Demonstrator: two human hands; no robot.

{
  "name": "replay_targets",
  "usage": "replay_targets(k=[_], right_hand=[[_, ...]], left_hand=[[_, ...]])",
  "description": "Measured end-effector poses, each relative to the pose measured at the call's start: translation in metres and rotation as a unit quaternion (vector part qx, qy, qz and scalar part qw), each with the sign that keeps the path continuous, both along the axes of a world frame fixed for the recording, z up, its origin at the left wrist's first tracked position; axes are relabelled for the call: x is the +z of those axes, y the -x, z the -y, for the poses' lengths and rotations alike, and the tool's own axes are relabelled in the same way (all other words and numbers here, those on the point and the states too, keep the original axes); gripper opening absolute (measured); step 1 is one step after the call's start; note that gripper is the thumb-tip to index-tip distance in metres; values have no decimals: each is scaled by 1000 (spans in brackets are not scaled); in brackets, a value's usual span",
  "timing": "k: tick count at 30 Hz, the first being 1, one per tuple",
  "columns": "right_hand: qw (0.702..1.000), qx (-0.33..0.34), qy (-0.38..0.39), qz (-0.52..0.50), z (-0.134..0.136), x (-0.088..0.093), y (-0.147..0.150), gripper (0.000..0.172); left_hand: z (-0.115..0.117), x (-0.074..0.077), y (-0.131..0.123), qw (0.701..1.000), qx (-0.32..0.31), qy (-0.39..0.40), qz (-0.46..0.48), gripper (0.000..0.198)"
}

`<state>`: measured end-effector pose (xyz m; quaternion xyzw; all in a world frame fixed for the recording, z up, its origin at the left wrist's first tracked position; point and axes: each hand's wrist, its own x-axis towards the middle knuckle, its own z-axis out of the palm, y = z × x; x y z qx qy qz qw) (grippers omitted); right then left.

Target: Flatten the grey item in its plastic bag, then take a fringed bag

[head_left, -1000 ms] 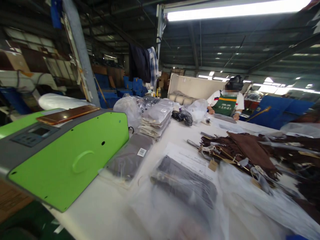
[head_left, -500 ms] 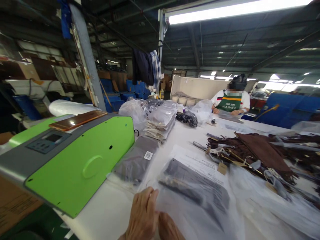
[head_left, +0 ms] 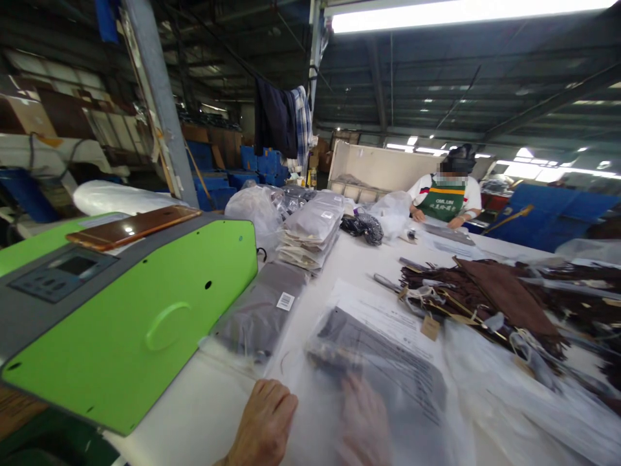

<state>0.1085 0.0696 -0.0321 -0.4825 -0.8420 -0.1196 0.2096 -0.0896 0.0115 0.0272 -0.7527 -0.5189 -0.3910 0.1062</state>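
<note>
A clear plastic bag point(head_left: 315, 427) with printed text lies on the table in front of me, and a folded dark grey piece point(head_left: 378, 336) is inside it. At the bag's left edge, my left hand point(head_left: 266, 417) has its fingers curled closed on the plastic. My right hand point(head_left: 363, 421) is inside the bag, seen hazily through the film. Its fingertips reach the near edge of the grey piece; whether they grip it is hidden by the film. Left of the bag lies a packed grey item point(head_left: 262, 310) with a barcode label.
A green and grey machine point(head_left: 130, 323) stands at the left, with a phone point(head_left: 136, 228) on top. Stacked packed bags point(head_left: 310, 233) sit beyond. Brown fringed pieces point(head_left: 504, 298) and loose plastic bags point(head_left: 514, 382) cover the right side. A co-worker point(head_left: 444, 197) sits across the table.
My right hand has moved from beside my left hand forward and right into the bag. My left hand has stayed near the bag's edge, slightly lower. The view has shifted a little.
</note>
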Motion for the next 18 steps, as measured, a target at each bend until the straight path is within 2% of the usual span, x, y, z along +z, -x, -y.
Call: replay_targets(k=[2,5,9,13,15,18], right_hand=[[999,-32,-29,3,-2,7,-4,45],[997,-55,-59,21,-14,16,-13,53],[997,-23,-48,56,-28,26,-25,47],[999,4,-5,49,-29,38,-28,58],[1000,-5,-4,30,-27,36,-27,58],[999,-5,16,-33,-22,23,-24,51]], left_hand=[[0,3,1,1000,-12,-14,8,22],[-4,7,0,999,-21,-30,23,24],[-7,7,-2,998,-26,-37,33,24],[-7,4,-3,999,-27,-24,33,24],[-7,5,-3,999,-27,-19,34,24],[-7,7,-3,999,-24,-19,38,24]])
